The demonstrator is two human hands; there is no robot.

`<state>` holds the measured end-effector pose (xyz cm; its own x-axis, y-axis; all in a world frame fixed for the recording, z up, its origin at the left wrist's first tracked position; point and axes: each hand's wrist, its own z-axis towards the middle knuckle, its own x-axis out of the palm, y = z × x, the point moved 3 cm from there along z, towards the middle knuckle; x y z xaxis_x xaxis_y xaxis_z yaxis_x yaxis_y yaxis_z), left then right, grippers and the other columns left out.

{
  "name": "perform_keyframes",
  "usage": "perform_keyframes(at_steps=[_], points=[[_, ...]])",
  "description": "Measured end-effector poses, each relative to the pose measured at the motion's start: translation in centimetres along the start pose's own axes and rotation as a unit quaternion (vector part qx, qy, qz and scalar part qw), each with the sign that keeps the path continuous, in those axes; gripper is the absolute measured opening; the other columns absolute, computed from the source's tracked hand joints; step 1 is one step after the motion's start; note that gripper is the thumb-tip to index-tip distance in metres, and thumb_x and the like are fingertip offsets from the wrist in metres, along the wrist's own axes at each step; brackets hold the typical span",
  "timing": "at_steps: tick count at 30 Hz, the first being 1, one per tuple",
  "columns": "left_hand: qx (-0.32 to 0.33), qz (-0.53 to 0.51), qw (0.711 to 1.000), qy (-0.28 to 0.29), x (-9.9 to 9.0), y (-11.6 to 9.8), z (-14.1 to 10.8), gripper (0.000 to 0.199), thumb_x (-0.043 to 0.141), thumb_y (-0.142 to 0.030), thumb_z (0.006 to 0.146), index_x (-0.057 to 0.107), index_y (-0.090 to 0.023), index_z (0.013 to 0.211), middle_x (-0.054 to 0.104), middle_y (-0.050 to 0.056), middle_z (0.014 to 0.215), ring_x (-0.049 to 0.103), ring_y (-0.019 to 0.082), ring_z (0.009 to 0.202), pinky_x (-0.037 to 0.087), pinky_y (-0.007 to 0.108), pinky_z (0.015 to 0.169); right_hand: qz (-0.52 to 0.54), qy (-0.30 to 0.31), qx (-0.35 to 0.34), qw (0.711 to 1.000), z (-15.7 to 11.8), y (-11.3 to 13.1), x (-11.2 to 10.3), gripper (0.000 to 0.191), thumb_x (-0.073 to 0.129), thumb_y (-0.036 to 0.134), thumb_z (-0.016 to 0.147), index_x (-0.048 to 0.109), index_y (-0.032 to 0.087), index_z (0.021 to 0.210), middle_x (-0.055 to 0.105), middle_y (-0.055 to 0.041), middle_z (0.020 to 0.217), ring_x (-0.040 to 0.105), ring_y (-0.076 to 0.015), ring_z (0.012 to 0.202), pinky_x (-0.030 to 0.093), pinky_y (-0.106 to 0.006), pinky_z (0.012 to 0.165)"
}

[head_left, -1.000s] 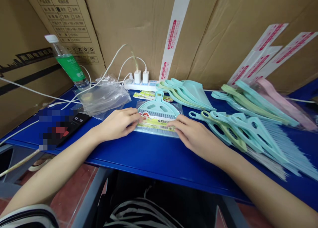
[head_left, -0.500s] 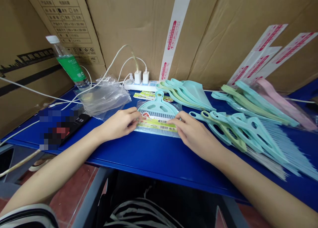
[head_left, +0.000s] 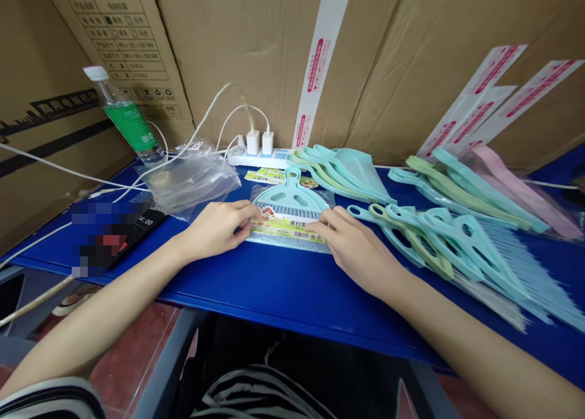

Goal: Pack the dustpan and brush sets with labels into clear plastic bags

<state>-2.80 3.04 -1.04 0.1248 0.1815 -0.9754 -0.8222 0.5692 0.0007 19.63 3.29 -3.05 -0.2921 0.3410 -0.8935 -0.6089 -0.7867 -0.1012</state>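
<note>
In the middle of the table lies a light-blue hand broom (head_left: 289,195) with grey-blue bristles, inside a clear plastic bag (head_left: 329,195). Across its bristles is a yellow-green printed label card (head_left: 292,225). My left hand (head_left: 223,225) is closed, fingertips pinching the left side of the bag by the card. My right hand (head_left: 350,239) pinches the opposite side, thumb at the card's right end and fingers curled over the edge. The bag lies flat, handle pointing away from me. Fingertips on both sides are partly hidden.
Dustpans (head_left: 347,172) are stacked behind the broom. Loose hand brooms (head_left: 439,242) lie to the right, with bagged sets (head_left: 484,187) beyond. Empty plastic bags (head_left: 196,175), a bottle (head_left: 130,123), a phone (head_left: 137,227) and a power strip (head_left: 260,159) occupy the left and back.
Both hands stay almost in place on the bag, and the broom has not visibly moved. The phone's display went from 3:59 to 4:00.
</note>
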Motion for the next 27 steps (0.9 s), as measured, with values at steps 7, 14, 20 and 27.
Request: perform_keyframes(at_steps=[7,14,20,27], points=[[0.001,0.009,1.0,-0.016,-0.24,0.05,0.06,0.021,0.042,-0.015,0.084,0.063,-0.018,0.085,0.062,-0.001,0.068,0.06,0.014,0.06,0.037,0.023,0.051,-0.028,-0.005,-0.022,0.999,0.05,0.09,-0.26,0.038,0.039,-0.007,0.08,0.067,0.016,0.091,0.063,-0.0084,0.08,0.045,-0.0234,0.076,0.034,-0.032,0.064],[0.012,0.009,1.0,-0.025,-0.14,0.31,-0.01,0.022,0.043,-0.014,0.082,0.064,-0.018,0.086,0.065,-0.001,0.071,0.061,0.015,0.061,0.037,0.024,0.051,-0.028,0.012,-0.038,0.999,0.04,0.31,-0.29,0.043,0.035,-0.009,0.078,0.067,0.013,0.097,0.064,-0.0085,0.08,0.051,-0.0223,0.076,0.035,-0.032,0.067],[0.008,0.016,1.0,-0.024,-0.18,0.28,0.06,0.024,0.04,-0.016,0.084,0.064,-0.018,0.086,0.066,0.0,0.073,0.062,0.015,0.062,0.038,0.025,0.05,-0.024,-0.005,-0.049,0.999,0.15,0.78,-0.57,0.033,0.042,0.004,0.088,0.068,0.012,0.107,0.065,-0.0085,0.082,0.055,-0.0221,0.076,0.036,-0.033,0.071],[-0.001,0.018,1.0,-0.02,-0.23,0.29,0.12,0.025,0.04,-0.016,0.084,0.064,-0.018,0.088,0.065,0.0,0.071,0.062,0.015,0.062,0.038,0.024,0.051,-0.014,0.012,-0.053,0.998,0.07,0.83,-0.25,0.038,0.046,0.009,0.09,0.067,0.018,0.121,0.059,-0.0077,0.081,0.051,-0.0216,0.075,0.038,-0.031,0.067]])
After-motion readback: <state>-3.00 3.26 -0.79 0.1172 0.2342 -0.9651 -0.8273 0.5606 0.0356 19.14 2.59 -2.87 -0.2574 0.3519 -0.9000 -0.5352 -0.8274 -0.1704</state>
